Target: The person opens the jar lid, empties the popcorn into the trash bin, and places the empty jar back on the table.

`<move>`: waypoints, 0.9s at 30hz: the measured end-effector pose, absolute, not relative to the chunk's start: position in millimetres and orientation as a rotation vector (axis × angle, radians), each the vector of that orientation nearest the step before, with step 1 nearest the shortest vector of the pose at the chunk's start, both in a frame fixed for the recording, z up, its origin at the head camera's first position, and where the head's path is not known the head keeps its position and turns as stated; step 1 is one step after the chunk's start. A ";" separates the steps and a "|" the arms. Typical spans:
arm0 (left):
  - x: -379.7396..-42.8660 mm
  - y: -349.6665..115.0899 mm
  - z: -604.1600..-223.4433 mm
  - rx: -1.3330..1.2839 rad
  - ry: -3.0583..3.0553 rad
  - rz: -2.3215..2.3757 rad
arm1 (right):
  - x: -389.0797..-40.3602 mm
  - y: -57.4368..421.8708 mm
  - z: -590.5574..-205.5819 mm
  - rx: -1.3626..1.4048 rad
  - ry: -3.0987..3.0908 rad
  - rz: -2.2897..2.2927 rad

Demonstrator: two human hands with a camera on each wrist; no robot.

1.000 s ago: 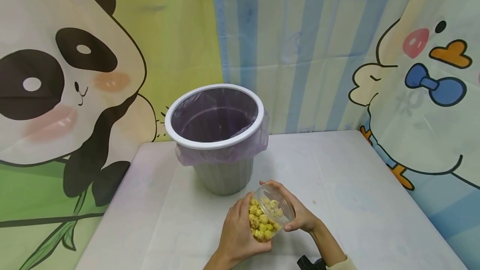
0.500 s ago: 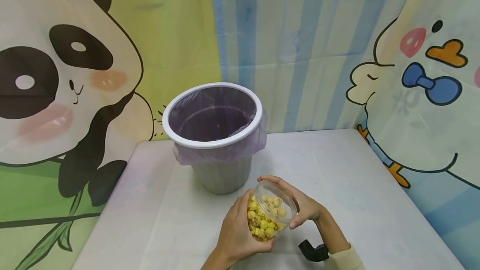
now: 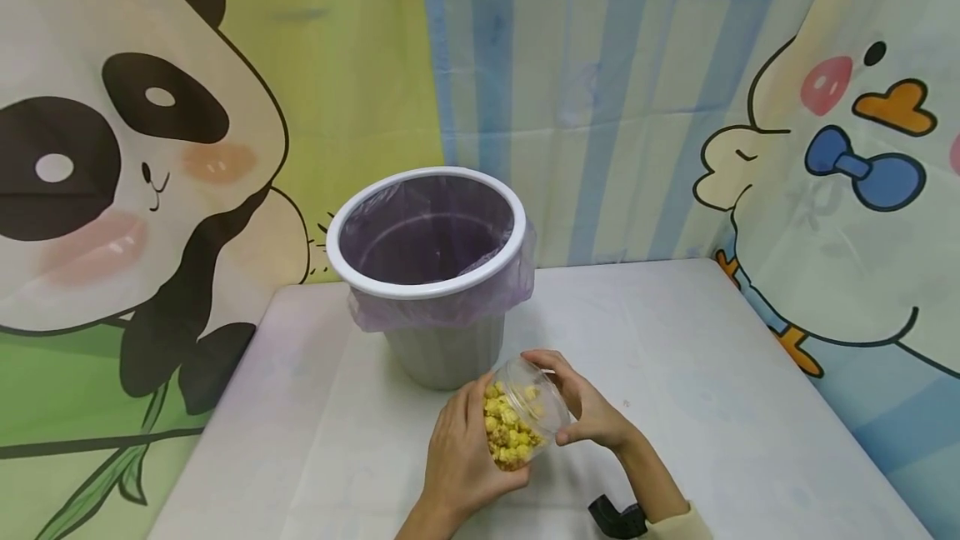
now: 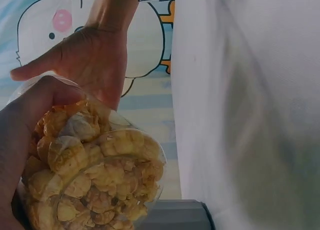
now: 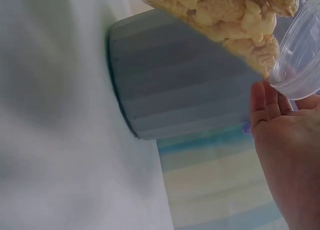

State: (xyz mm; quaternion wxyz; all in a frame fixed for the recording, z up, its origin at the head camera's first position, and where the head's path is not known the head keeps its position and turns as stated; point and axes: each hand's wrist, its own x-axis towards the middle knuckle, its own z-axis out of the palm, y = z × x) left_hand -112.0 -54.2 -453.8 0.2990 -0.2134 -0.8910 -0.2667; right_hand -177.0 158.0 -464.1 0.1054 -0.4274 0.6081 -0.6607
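Observation:
A clear plastic jar of yellow popcorn (image 3: 512,432) is tilted, its clear round end (image 3: 542,398) turned toward the right. My left hand (image 3: 459,461) grips the jar's side, thumb and fingers wrapped round it; in the left wrist view the popcorn (image 4: 100,185) fills most of the foreground. Around the clear end my right hand (image 3: 596,419) spreads wide. Its thumb sticks out straight in the left wrist view, where its fingers pass behind the jar. In the right wrist view the fingertips (image 5: 270,102) are right at the clear rim (image 5: 295,85).
Beyond the hands stands a grey trash bin (image 3: 450,352) with a white rim and a thin purple liner. It rests on a white-covered table (image 3: 660,357). Cartoon-printed curtains (image 3: 585,107) hang behind. A black curved piece (image 3: 618,517) sits by my right wrist.
The jar and both hands have shifted a little left and away from me over the last half second. My left hand keeps its grip. The bin stays in place.

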 end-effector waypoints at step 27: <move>-107.2 -59.7 -450.1 -0.589 -2.455 -0.662 | -175.3 159.5 -475.5 -1.271 1.504 -2.033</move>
